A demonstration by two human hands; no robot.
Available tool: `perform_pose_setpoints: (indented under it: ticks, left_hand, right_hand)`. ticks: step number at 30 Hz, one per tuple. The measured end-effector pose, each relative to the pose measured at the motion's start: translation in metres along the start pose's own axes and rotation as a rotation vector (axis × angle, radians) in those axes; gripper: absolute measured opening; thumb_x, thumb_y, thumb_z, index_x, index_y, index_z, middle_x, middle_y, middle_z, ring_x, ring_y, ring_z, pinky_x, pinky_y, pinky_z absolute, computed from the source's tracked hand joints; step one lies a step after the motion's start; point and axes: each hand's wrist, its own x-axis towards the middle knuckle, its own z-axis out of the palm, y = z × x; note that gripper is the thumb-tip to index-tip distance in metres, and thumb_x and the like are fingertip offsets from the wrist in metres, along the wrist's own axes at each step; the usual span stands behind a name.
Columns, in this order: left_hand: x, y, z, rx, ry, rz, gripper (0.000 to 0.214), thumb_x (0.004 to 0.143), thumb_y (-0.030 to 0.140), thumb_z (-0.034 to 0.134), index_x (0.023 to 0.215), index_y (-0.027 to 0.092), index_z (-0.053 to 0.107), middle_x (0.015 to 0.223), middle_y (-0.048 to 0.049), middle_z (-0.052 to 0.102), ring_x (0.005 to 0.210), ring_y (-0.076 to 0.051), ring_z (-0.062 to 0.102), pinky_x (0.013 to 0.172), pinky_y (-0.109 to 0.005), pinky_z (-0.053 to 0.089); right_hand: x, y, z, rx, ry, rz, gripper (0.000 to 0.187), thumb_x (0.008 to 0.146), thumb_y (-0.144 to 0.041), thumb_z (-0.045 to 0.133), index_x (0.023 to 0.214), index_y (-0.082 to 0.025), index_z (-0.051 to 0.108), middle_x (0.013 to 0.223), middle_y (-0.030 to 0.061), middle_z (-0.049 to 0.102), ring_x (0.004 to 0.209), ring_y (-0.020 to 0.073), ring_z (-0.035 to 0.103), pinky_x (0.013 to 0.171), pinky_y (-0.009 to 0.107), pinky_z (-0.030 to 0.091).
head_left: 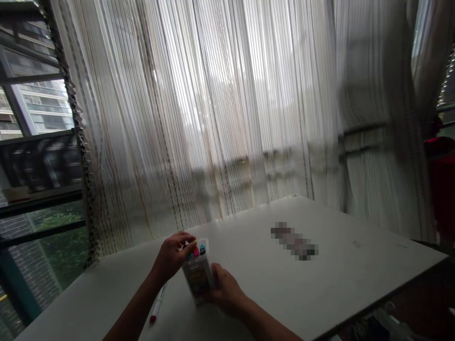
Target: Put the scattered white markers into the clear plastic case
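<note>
The left hand (pixel 173 255) and right hand (pixel 225 291) hold, fingers (pixel 185 240) clenched around it, a clear plastic pack of colored markers (pixel 198 277) at 7 o'clock on the white tabletop (pixel 320 289), a loose red-capped marker (pixel 157 303) lying just beside it.

Daylight's blasting through the sheer curtains (pixel 199 94) here, so it's glary up top, my left hand (pixel 173 255) and right hand (pixel 224 290) look dim, and the frame edges bend.

The head-worn camera looks forward and down, close above the left hand (pixel 173 255) and right hand (pixel 225 291), across a white table (pixel 320 265) toward a sheer curtain (pixel 199 104).
</note>
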Motion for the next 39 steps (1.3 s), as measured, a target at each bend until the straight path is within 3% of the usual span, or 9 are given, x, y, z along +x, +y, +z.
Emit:
perform_pose_setpoints:
  ticks: [12,23,39]
  left_hand:
    - [0.0013,-0.0012,0.0011,-0.073,-0.097,-0.038,0.032,0.079,0.04,0.051,0.076,0.016,0.071,0.091,-0.0082,0.059,0.081,-0.02,0.059,0.069,-0.028,0.048]
    - [0.0001,0.0006,0.0032,-0.112,-0.015,-0.017,0.027,0.076,0.039,0.056,0.073,0.017,0.07,0.088,-0.0069,0.062,0.08,-0.021,0.06,0.064,-0.027,0.049]
    - [-0.0006,-0.0012,0.0026,-0.077,-0.032,-0.004,0.026,0.079,0.037,0.054,0.074,0.016,0.068,0.089,-0.0068,0.062,0.081,-0.021,0.06,0.065,-0.028,0.047]
  right_hand:
    - [0.0004,-0.0024,-0.0018,-0.001,-0.013,0.021,0.046,0.055,-0.026,0.07,0.098,-0.02,0.054,0.095,0.004,0.062,0.089,0.0236,0.054,0.072,0.028,0.038]
    - [0.0019,0.0025,0.0013,-0.008,-0.003,-0.011,0.048,0.058,-0.033,0.07,0.101,-0.021,0.053,0.095,0.003,0.062,0.087,0.0224,0.054,0.072,0.028,0.037]
    - [-0.0029,-0.0069,-0.004,0.009,-0.009,0.009,0.045,0.056,-0.029,0.069,0.097,-0.018,0.053,0.093,0.0054,0.062,0.088,0.0242,0.055,0.07,0.029,0.037]
